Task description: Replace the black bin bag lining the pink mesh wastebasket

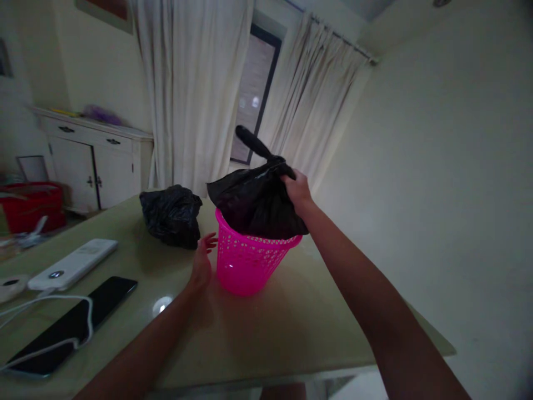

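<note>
A bright pink plastic basket (245, 266) with a perforated wall stands on the table. A black plastic bag (254, 200) bulges out over its rim, with one twisted end sticking up to the left. My right hand (297, 191) grips this bag near its gathered top. Left of the basket, my left hand (204, 255) is open, fingers apart and close to the basket wall; whether they touch it I cannot tell. A second, crumpled black plastic bag (170, 215) lies on the table just beyond my left hand.
On the left of the pale green table (266, 344) lie a black phone (70, 328), a white power bank (75, 264) and a looped white cable (89, 316). A red container (33, 208) and a white cabinet (95, 161) stand behind. A wall (437, 183) rises at the right.
</note>
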Action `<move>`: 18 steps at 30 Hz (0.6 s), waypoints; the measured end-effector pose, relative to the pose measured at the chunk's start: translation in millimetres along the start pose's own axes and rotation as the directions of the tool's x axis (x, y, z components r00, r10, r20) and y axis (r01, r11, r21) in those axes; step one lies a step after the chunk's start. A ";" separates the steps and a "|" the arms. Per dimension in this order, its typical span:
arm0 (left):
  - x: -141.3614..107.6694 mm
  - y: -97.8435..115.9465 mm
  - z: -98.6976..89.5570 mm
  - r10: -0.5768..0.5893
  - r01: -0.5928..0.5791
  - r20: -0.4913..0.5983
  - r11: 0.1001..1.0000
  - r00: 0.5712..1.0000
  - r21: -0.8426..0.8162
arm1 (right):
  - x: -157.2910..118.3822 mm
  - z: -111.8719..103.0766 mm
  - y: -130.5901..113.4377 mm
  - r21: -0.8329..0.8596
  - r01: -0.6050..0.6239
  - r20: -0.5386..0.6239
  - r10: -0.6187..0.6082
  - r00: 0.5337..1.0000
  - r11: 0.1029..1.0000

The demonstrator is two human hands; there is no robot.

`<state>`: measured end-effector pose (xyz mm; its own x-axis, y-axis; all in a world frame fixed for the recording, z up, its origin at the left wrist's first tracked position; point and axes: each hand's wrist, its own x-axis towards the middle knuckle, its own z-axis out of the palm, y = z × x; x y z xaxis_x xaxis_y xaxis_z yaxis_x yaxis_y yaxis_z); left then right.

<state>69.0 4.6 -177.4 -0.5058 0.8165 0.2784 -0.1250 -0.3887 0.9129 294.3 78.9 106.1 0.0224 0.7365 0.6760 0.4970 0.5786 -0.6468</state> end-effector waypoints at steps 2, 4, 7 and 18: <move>4.2 9.7 -4.3 0.070 -0.070 -0.081 0.998 0.994 -0.003 | -9.8 7.4 2.3 -0.126 0.017 0.192 0.008 0.981 0.992; 11.7 29.5 -7.3 0.168 -0.172 -0.189 0.985 0.968 -0.003 | -20.2 9.9 2.3 -0.250 0.082 0.394 0.023 0.919 0.965; 25.2 81.7 -5.6 0.374 -0.373 -0.269 0.926 0.887 0.056 | -33.3 8.8 2.3 -0.319 0.187 0.612 0.051 0.789 0.929; 53.7 227.1 69.2 0.126 -0.708 0.712 0.312 0.691 0.633 | -57.6 -9.8 0.5 0.196 -0.157 0.702 -0.027 0.711 0.968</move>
<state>72.5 -10.2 65.6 0.2421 0.8194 0.5196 0.8599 -0.4292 0.2762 301.7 33.4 70.3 -0.6069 0.7544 0.2502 0.3074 0.5131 -0.8014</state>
